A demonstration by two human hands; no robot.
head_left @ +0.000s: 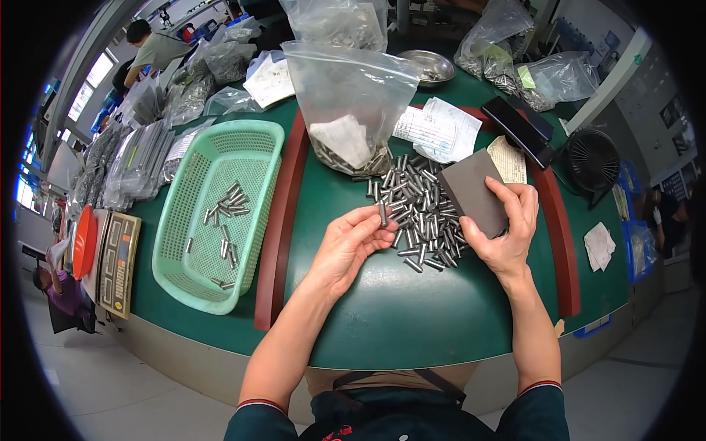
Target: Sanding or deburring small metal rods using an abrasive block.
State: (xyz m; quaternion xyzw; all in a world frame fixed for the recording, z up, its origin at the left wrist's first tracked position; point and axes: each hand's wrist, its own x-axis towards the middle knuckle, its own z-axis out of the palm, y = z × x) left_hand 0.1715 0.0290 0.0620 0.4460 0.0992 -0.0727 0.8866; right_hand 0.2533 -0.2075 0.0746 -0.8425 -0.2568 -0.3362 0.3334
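Between thumb and fingers, my left hand [351,246] pinches one metal pin [383,214], held upright at the left edge of a pile of similar metal pins [425,220]. My right hand [507,228] grips a dark grey-brown rectangular block [474,192], tilted over the pile's right side. Behind the pile stands an open clear plastic bag [346,95] with more metal parts and a paper slip in its bottom. A green perforated basket [165,220] to the left holds several scattered pins.
Dark red rails [283,242] flank the work area on the green table. Papers [440,128], a black phone [517,131] and a small black fan [593,162] lie beyond or right. A metal bowl [428,67] stands behind. At far left are a scale [118,264], stacked bags [136,158] and people.
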